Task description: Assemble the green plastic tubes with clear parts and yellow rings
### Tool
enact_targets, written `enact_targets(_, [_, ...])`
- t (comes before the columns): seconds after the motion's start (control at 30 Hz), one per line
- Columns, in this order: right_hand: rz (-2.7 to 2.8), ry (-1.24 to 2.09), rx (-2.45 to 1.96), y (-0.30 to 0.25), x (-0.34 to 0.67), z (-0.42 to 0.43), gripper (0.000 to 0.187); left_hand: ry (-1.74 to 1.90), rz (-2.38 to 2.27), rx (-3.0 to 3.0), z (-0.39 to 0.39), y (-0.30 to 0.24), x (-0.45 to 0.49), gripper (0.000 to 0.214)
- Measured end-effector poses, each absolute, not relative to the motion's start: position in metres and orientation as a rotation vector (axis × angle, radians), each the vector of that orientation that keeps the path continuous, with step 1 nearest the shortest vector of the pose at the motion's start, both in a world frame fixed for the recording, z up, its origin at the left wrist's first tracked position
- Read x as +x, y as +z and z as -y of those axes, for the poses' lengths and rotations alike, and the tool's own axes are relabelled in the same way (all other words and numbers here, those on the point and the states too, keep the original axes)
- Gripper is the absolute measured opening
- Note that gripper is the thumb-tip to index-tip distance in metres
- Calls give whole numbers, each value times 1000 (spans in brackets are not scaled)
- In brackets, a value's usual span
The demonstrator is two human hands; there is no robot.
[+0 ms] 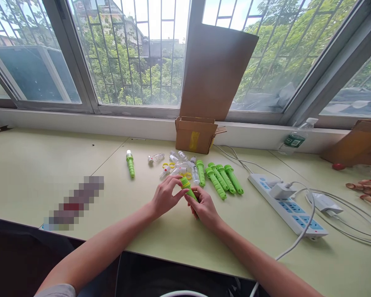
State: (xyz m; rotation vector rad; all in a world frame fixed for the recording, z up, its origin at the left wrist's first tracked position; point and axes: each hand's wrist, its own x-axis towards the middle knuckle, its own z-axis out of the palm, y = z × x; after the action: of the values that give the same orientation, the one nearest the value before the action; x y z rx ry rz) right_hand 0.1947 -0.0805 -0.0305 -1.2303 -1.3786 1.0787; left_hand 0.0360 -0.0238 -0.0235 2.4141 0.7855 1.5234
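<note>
Both hands meet over the pale green table (43,173). My right hand (204,208) is closed round the lower end of a green ribbed tube (187,188). My left hand (164,196) pinches the tube's upper end, where a yellow ring sits on its top. Just beyond lie several more green ribbed tubes (223,179) side by side, a heap of small clear vials (181,164) with yellow rings among them, and one finished green tube with a clear tip (130,164) off to the left.
A small open cardboard box (195,135) stands at the back below the window, with a cardboard sheet leaning behind it. A white power strip (289,206) with chargers and cables lies to the right. A plastic bottle (293,140) lies on the sill.
</note>
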Motion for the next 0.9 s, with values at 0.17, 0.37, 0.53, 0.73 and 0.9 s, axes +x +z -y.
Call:
enact_targets(0.17, [1409, 1079, -1185, -28, 193, 81, 38, 1534, -776, 2402, 25, -21, 35, 18])
enact_targets(0.37, [1474, 1047, -1172, -29, 191, 80, 37, 1537, -803, 2403, 25, -21, 35, 17])
enact_targets(0.53, [1464, 1112, -1187, -30, 194, 80, 39, 1523, -790, 2419, 24, -22, 35, 17])
enact_targets(0.73, [1418, 1169, -1178, -26, 196, 80, 38, 1527, -768, 2417, 23, -23, 35, 12])
enact_targets(0.9, [1396, 1162, -1184, -29, 197, 79, 37, 1534, -768, 2419, 23, -23, 34, 13])
